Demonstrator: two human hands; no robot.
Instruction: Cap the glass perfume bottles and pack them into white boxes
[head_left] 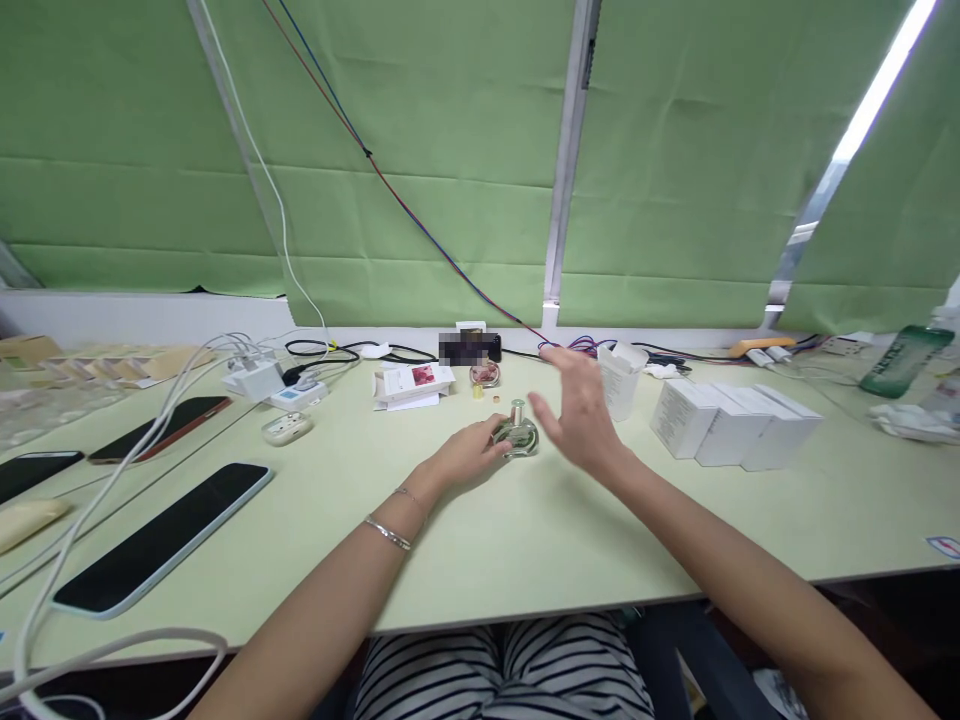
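Note:
A small glass perfume bottle [520, 438] with greenish liquid and a pale green top stands upright on the table. My left hand [466, 450] is closed round its left side. To the right of the bottle, my right hand [583, 415] is raised with its fingers apart and nothing in it. Behind the bottle are a yellow cap [478, 391] and a tiny orange-gold ring-like piece [496, 399]. A second, pinkish round bottle [486, 375] sits farther back. Just beyond my right hand stands an open white box [622, 380].
Several white boxes [727, 425] stand in a row at the right. An opened, printed white carton [412, 385] lies back left. Phones [165, 540], chargers [255, 378] and loose cables occupy the left side. A green bottle [906, 360] leans far right.

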